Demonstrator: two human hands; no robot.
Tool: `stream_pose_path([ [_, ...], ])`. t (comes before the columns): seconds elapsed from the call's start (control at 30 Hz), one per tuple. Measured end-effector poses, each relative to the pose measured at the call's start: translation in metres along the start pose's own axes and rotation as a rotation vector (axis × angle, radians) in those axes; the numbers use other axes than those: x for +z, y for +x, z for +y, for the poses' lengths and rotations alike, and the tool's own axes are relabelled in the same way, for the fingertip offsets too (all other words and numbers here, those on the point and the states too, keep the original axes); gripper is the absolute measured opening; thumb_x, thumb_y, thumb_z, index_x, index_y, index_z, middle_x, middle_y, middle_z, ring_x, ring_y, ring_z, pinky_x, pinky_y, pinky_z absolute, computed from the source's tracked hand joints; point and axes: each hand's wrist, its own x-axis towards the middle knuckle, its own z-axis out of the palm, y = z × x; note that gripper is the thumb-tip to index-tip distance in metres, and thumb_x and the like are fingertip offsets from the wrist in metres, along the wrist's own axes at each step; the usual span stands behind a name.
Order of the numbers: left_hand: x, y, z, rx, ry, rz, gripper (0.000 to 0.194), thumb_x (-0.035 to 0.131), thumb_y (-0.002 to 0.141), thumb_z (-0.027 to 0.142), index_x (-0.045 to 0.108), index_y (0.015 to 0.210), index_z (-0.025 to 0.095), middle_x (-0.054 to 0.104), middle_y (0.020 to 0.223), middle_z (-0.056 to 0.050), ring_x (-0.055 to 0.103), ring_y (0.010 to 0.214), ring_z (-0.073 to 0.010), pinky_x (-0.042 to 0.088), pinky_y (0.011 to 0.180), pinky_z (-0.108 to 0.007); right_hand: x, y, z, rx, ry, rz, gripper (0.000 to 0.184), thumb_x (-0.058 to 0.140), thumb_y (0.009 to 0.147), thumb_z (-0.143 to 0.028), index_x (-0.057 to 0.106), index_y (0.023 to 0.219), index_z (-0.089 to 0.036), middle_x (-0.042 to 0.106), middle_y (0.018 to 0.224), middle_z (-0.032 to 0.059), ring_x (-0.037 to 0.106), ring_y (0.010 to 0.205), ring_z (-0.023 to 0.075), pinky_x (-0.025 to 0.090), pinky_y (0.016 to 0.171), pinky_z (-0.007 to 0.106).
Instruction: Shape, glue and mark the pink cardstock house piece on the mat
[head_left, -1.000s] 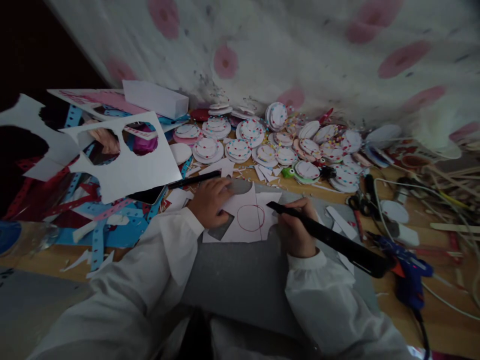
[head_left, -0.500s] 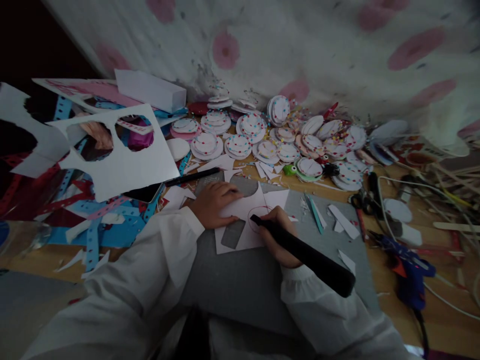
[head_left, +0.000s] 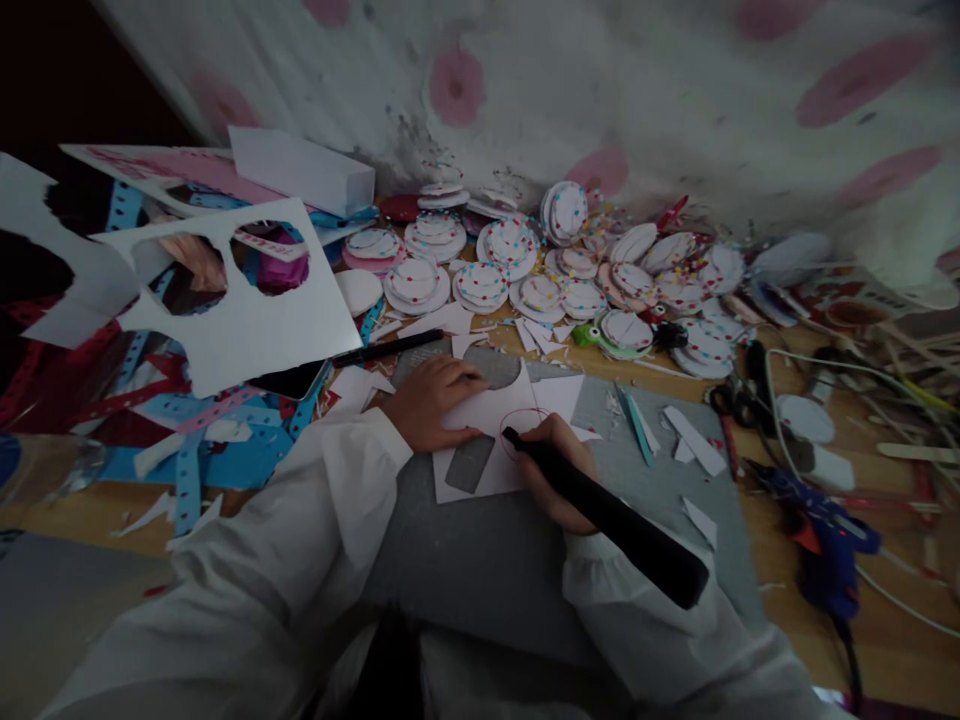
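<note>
A white sheet of foam board or card [head_left: 484,485] lies on a grey cutting mat [head_left: 480,560]. It has a cut-out rectangle, a curved notch at its top edge and a red circle drawn on it. My left hand [head_left: 435,402] rests flat on the sheet's left side, fingers stretched out, holding it down. In my right hand [head_left: 562,470] is what looks like a thick black utility knife [head_left: 622,525], its front end at the red circle's left part; the blade itself cannot be made out. My right fingers are wrapped around its front.
Behind the mat sit several stacked white discs with coloured beads [head_left: 480,287]. A teal pointed tool [head_left: 637,428], scissors [head_left: 731,398] and a blue glue gun [head_left: 825,545] lie to the right. At left are a cut-out white board [head_left: 262,330] and ribbon scraps [head_left: 187,480].
The view has shifted slightly. Both hands stay on the sheet, and the black knife remains at the red circle with hardly any visible movement.
</note>
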Motion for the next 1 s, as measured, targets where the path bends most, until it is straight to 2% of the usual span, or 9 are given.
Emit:
stream_pose_path([
  [0.13, 0.0, 0.0, -0.001, 0.018, 0.0, 0.005, 0.058, 0.061, 0.08, 0.052, 0.057, 0.124, 0.015, 0.057, 0.121, -0.015, 0.052, 0.112, -0.0301, 0.04, 0.099, -0.047, 0.0, 0.001, -0.002, -0.006, -0.003, 0.006, 0.017, 0.057, 0.076, -0.016, 0.047, 0.087, -0.025, 0.052, 0.071, -0.0032, 0.048, 0.055, 0.0126, 0.037, 0.05, 0.025],
  [0.43, -0.001, 0.0, 0.0, -0.015, -0.02, -0.016, 0.056, 0.061, 0.081, 0.053, 0.057, 0.125, 0.019, 0.056, 0.123, -0.014, 0.051, 0.114, -0.0306, 0.038, 0.1, -0.048, 0.007, -0.001, -0.004, -0.02, 0.0, -0.042, 0.018, 0.054, 0.074, -0.013, 0.044, 0.083, -0.025, 0.046, 0.058, -0.0066, 0.043, 0.046, 0.0113, 0.032, 0.046, 0.024],
  [0.6, 0.0, 0.001, -0.001, 0.013, -0.016, -0.008, 0.057, 0.058, 0.083, 0.054, 0.058, 0.124, 0.016, 0.056, 0.122, -0.015, 0.051, 0.114, -0.0309, 0.039, 0.1, -0.048, 0.012, 0.001, -0.009, -0.022, -0.01, -0.039, 0.015, 0.05, 0.073, -0.015, 0.04, 0.078, -0.024, 0.043, 0.057, -0.0058, 0.042, 0.047, 0.0117, 0.031, 0.045, 0.023],
  [1.0, -0.001, 0.0, 0.0, -0.025, -0.009, -0.009, 0.058, 0.059, 0.081, 0.058, 0.059, 0.123, 0.018, 0.057, 0.124, -0.013, 0.053, 0.114, -0.0299, 0.039, 0.099, -0.047, 0.002, -0.001, 0.002, -0.078, 0.032, -0.103, 0.013, 0.048, 0.073, -0.016, 0.04, 0.077, -0.025, 0.044, 0.058, -0.0052, 0.043, 0.048, 0.0114, 0.031, 0.046, 0.023],
])
